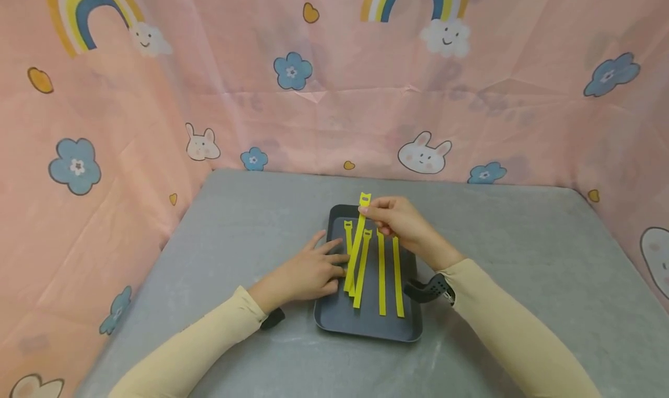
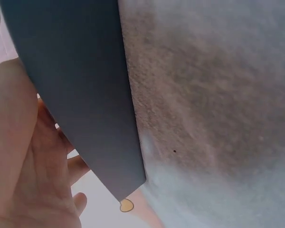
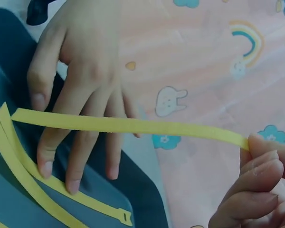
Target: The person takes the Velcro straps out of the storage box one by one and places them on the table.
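Observation:
A dark grey tray (image 1: pixel 340 325) holds several yellow hook-and-loop cable ties (image 1: pixel 382 282), laid lengthwise. My right hand (image 1: pixel 399 221) pinches one more yellow cable tie (image 1: pixel 358 244) just below its slotted head, between thumb and index finger. That tie is raised at the head, and its tail slants down toward the left side of the tray. My left hand (image 1: pixel 308 273) reaches over the tray's left rim with fingers spread. In the right wrist view, its fingertips rest at a cable tie (image 3: pixel 92 202) lying in the tray. The left wrist view shows the tray's outer wall (image 2: pixel 85 95) beside the palm.
The tray stands on a grey cloth-covered table (image 1: pixel 251 212). A pink printed curtain (image 1: pixel 235 113) with rainbows, flowers and rabbits hangs behind and along the sides. Dark straps (image 1: pixel 428 290) circle both wrists, the right one close to the tray's right rim.

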Motion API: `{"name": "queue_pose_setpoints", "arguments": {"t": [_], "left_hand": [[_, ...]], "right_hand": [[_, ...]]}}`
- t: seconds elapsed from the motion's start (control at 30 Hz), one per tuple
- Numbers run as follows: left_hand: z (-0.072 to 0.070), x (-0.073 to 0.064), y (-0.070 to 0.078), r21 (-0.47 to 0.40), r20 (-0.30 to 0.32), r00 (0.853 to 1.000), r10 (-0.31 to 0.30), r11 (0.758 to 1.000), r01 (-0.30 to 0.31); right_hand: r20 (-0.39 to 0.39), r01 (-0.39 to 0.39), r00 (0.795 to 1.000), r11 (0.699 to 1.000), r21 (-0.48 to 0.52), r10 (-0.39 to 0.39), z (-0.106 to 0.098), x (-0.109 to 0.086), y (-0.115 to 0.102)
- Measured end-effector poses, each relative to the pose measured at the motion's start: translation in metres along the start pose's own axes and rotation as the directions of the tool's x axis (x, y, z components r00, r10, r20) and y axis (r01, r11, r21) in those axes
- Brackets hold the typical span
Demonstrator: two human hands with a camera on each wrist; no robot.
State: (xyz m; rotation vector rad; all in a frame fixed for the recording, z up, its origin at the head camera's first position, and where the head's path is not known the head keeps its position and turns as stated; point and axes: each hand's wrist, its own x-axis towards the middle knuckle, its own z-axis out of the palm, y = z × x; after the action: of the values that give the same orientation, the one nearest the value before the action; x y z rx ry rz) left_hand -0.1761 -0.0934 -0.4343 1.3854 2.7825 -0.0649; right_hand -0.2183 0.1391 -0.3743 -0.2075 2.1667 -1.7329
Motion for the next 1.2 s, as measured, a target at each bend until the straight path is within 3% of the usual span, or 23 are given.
{"name": "queue_pose_setpoints", "arguments": {"t": [0.23, 0.5, 0.67, 0.83, 0.9, 0.97, 1.2], "left_hand": [[-0.003, -0.001, 0.002, 0.014, -0.015, 1.000, 0.007, 1.000, -0.007], [-0.001, -0.003, 0.002, 0.016, -0.052, 0.999, 0.013, 1.000, -0.012], [-0.002, -0.004, 0.004, 0.007, -0.052, 0.999, 0.002, 1.000, -0.001], [-0.002, -0.004, 0.004, 0.015, -0.049, 0.999, 0.002, 1.000, -0.001], [-0.002, -0.004, 0.003, 0.008, -0.051, 0.999, 0.003, 1.000, -0.003], [-0.001, -0.004, 0.003, 0.000, -0.051, 0.999, 0.006, 1.000, -0.006], [-0.002, -0.005, 0.002, -0.023, 0.003, 1.000, -0.009, 1.000, 0.009]], "right_hand": [[0.104, 0.042, 0.993, 0.992, 0.115, -0.055, -0.007, -0.007, -0.004], [0.204, 0.085, 0.971, 0.980, 0.182, -0.122, -0.011, -0.025, -0.014], [0.279, 0.119, 0.943, 0.966, 0.229, -0.182, -0.011, -0.039, -0.018], [0.353, 0.180, 0.896, 0.947, 0.265, -0.269, -0.010, -0.051, -0.023], [0.362, 0.188, 0.890, 0.946, 0.263, -0.278, -0.010, -0.053, -0.024], [0.357, 0.179, 0.897, 0.952, 0.248, -0.261, -0.012, -0.053, -0.024], [0.272, 0.080, 0.954, 0.983, 0.163, -0.122, -0.030, -0.052, -0.012]]}}
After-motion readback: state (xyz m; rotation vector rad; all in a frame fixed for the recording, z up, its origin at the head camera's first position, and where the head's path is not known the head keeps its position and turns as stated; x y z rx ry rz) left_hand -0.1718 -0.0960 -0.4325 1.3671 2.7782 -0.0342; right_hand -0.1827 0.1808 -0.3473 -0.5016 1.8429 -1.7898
